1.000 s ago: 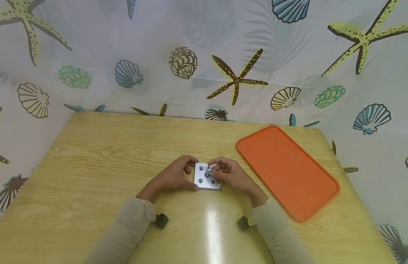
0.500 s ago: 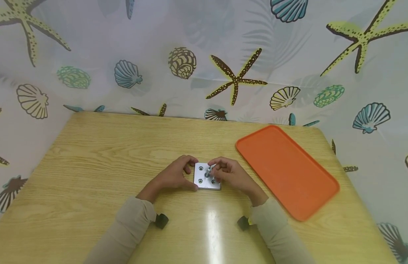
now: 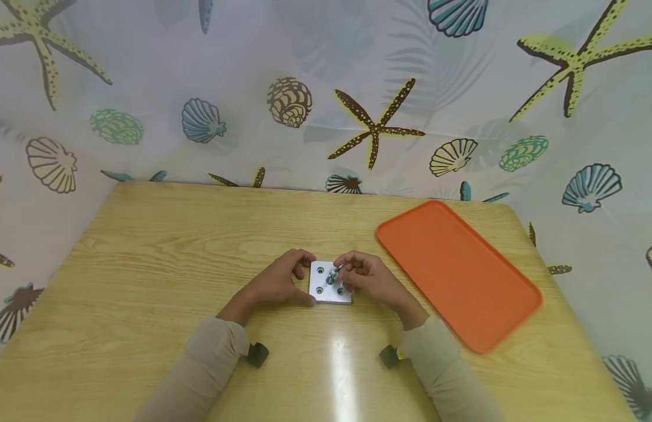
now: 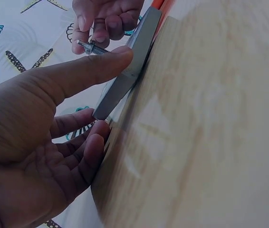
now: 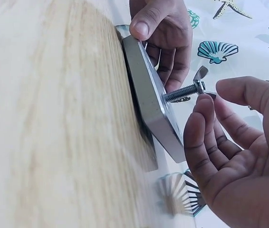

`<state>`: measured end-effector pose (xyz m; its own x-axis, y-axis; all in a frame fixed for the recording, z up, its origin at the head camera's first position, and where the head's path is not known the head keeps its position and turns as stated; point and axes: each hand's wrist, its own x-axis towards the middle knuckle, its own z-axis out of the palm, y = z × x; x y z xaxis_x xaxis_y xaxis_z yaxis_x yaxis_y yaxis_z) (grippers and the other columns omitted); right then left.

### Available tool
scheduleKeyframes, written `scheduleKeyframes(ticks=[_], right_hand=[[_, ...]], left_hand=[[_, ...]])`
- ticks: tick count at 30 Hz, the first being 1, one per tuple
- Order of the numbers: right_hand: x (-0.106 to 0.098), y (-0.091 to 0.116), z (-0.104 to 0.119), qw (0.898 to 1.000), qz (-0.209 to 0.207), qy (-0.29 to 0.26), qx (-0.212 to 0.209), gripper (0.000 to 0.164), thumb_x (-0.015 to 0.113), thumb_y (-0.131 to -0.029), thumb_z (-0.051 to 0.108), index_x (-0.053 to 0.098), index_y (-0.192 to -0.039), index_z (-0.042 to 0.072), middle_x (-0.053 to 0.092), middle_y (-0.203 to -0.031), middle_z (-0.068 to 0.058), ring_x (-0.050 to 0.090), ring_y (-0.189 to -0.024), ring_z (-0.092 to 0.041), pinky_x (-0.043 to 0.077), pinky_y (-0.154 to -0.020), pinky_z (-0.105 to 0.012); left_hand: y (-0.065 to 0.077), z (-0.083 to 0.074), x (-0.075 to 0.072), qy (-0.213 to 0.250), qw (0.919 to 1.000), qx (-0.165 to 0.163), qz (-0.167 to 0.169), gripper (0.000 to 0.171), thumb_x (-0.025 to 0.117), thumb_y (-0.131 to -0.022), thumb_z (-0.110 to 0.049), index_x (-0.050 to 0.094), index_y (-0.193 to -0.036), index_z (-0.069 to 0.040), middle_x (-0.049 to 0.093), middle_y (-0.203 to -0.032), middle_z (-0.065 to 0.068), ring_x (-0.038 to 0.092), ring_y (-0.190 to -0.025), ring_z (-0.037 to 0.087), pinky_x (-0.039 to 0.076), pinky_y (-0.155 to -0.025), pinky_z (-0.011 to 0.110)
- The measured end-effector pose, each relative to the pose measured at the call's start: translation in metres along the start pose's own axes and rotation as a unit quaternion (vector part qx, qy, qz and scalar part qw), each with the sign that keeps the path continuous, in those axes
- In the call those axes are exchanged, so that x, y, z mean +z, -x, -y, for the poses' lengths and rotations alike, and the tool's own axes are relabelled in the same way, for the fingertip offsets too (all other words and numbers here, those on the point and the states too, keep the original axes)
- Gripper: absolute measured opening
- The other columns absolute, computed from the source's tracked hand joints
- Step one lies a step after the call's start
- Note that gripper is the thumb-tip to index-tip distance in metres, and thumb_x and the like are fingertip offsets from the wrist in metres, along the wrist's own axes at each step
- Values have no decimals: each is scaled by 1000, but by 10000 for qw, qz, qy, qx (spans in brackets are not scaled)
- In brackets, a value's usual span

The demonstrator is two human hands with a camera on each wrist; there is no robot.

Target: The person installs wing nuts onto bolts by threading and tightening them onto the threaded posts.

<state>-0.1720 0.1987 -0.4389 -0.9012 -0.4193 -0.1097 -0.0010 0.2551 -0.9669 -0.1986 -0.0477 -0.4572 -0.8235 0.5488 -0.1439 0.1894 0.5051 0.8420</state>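
A square silver metal plate (image 3: 326,297) with several round holes lies on the wooden table, and a threaded bolt (image 5: 181,93) rises from its middle. At the bolt's outer end sits a wing nut (image 5: 201,75) with two curved wings. My left hand (image 3: 278,278) holds the plate by its left side, thumb (image 4: 118,58) at the near edge and fingers at the far corner. My right hand (image 3: 369,276) pinches one wing between thumb and fingertips, its other fingers curled beneath. In the head view the right fingers cover part of the plate's right side.
An orange tray (image 3: 457,275) lies on the table (image 3: 199,234) to the right of the hands. Behind the table hangs a white cloth (image 3: 241,58) printed with shells and starfish. Small dark blocks (image 3: 258,354) are worn at both wrists.
The wing nut's wings appear turned slightly between the right fingertips. Both hands and the plate stay in place; the head view shifts very slightly.
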Motion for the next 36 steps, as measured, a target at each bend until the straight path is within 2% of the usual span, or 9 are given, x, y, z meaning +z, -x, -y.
scheduleKeyframes(ticks=[5,10,15,22,27,32,36], right_hand=[[-2,0,0,10000,-70,-16,-61,23,58,-98,4,59,-117,-7,60,-94,-10,59,-77,-9,48,-66,-21],[-2,0,1,9999,-109,-2,-43,22,58,-97,5,60,-116,-7,60,-93,-8,58,-76,-9,48,-65,-21],[-2,0,2,10000,-55,2,-56,23,58,-98,6,60,-117,-7,60,-95,-12,56,-76,-9,46,-64,-20],[-1,2,2,10000,-41,71,-39,23,58,-99,7,61,-116,-8,61,-101,-18,58,-80,-10,48,-71,-18],[-1,3,1,10000,-26,63,-58,22,59,-98,7,61,-114,-9,59,-97,-17,56,-77,-10,48,-70,-20],[-1,3,1,10000,-50,48,-64,21,57,-98,6,61,-114,-9,61,-101,-18,57,-79,-10,49,-71,-19],[-2,2,0,9999,-93,26,-135,20,57,-99,6,62,-111,-9,62,-95,-12,56,-77,-10,48,-69,-20]], left_hand=[[-2,2,1,-14,10000,-73,11,82,93,-69,-24,50,-139,-14,53,-131,2,55,-109,19,49,-86,31],[-1,3,0,-4,10000,-13,19,82,93,-70,-23,50,-139,-14,53,-130,3,54,-109,20,49,-87,32],[0,3,0,-12,10000,-38,11,82,92,-70,-24,50,-139,-14,53,-131,3,54,-109,20,48,-86,32],[0,1,0,7,10000,30,31,81,93,-69,-24,51,-138,-14,54,-130,3,55,-108,20,49,-86,32],[0,1,1,-39,9999,88,61,81,93,-70,-25,51,-138,-13,53,-131,5,55,-108,20,49,-87,33],[-1,1,1,-67,9999,83,54,81,93,-69,-25,51,-137,-13,54,-129,5,54,-107,19,49,-87,33],[-1,2,0,-52,10000,51,57,81,93,-69,-26,51,-137,-13,54,-128,5,54,-107,19,49,-86,32]])
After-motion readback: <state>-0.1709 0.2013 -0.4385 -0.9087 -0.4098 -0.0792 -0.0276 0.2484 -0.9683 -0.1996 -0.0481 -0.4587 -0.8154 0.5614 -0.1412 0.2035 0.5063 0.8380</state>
